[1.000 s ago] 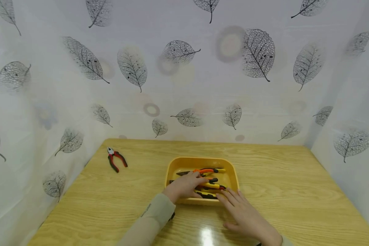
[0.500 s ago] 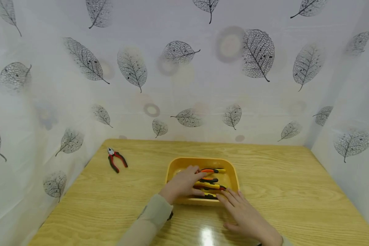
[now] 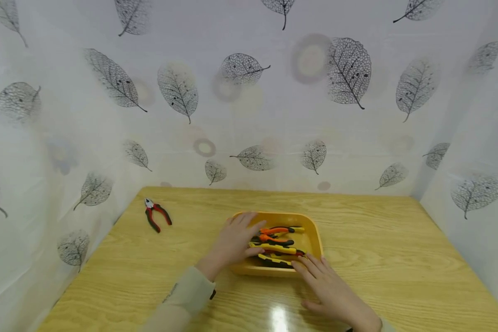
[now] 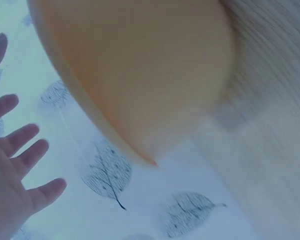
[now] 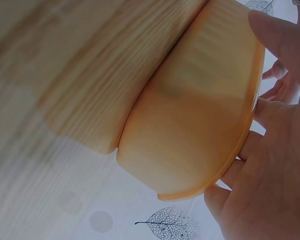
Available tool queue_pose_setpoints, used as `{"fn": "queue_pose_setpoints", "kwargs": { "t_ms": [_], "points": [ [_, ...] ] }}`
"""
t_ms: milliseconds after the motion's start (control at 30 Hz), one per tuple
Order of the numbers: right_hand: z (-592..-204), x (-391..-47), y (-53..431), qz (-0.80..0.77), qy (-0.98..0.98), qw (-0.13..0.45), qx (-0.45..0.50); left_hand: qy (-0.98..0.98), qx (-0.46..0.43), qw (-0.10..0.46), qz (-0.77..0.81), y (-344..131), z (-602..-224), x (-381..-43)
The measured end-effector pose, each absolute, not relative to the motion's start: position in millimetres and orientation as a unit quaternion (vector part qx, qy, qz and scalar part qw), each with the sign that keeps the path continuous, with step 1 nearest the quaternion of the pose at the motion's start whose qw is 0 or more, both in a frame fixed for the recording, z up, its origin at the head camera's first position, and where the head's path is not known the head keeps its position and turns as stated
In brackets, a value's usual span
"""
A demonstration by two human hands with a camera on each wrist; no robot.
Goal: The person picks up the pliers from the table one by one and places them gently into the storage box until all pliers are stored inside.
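A yellow plastic box [image 3: 317, 230] sits in the middle of the table with several pliers inside. Two orange-and-black handles [image 3: 275, 240] lie at the back of the pile, and yellow-and-black handles [image 3: 275, 263] lie nearer the front. Above the box's left end is my left hand [image 3: 228, 243], fingers spread, holding nothing; it hides that end. In the left wrist view the left hand [image 4: 12, 165] is apart from the box wall [image 4: 140, 65]. My right hand [image 3: 332, 290] rests on the front right rim. Its extended fingers reach over the edge in the right wrist view.
Red-and-black pliers [image 3: 157, 216] lie on the wooden table [image 3: 377, 240] at the far left. A small dark thing shows beside the left cuff [image 3: 212, 294]. Leaf-printed white sheeting [image 3: 274, 115] stands behind the table and along both sides.
My left hand has risen from the pliers and moved left, its fingers spreading, so more handles show. My right hand has stayed on the rim.
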State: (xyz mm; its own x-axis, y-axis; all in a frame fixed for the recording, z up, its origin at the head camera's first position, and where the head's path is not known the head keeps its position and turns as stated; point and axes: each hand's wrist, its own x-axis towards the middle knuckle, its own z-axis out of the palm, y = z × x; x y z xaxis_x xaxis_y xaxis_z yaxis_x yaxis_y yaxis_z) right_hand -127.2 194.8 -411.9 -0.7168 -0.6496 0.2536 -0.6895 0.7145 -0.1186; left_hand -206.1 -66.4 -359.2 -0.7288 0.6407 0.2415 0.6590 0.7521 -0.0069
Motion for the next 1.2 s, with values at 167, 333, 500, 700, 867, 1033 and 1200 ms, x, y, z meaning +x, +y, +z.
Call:
{"fn": "queue_pose_setpoints", "kwargs": {
  "t_ms": [167, 333, 500, 700, 867, 1033, 1200],
  "points": [
    [-412.1, -128.1, 194.1, 0.097, -0.919, 0.107, 0.367, -0.939, -0.312, 0.14, -0.043, -96.0, -362.8, -211.0],
    [-412.2, -128.6, 194.1, 0.097, -0.916, 0.113, 0.372, -0.954, -0.247, 0.162, -0.05, -135.6, -369.2, -221.5],
    [-411.3, -129.1, 194.6, 0.098, -0.915, 0.122, 0.373, -0.963, -0.192, 0.169, -0.085, -186.8, -379.6, -239.4],
    [-412.1, -129.3, 194.7, 0.09, -0.917, 0.117, 0.37, -0.982, -0.103, 0.122, -0.103, -244.9, -394.4, -249.1],
    [-412.4, -129.2, 194.8, 0.093, -0.916, 0.12, 0.371, -0.99, -0.058, 0.036, -0.121, -271.1, -403.5, -250.3],
    [-412.6, -129.6, 194.4, 0.088, -0.918, 0.114, 0.368, -0.99, -0.023, -0.043, -0.136, -288.6, -412.9, -250.7],
    [-411.8, -128.7, 193.8, 0.091, -0.921, 0.107, 0.364, -0.984, -0.003, -0.099, -0.145, -294.0, -416.3, -248.8]
  ]
}}
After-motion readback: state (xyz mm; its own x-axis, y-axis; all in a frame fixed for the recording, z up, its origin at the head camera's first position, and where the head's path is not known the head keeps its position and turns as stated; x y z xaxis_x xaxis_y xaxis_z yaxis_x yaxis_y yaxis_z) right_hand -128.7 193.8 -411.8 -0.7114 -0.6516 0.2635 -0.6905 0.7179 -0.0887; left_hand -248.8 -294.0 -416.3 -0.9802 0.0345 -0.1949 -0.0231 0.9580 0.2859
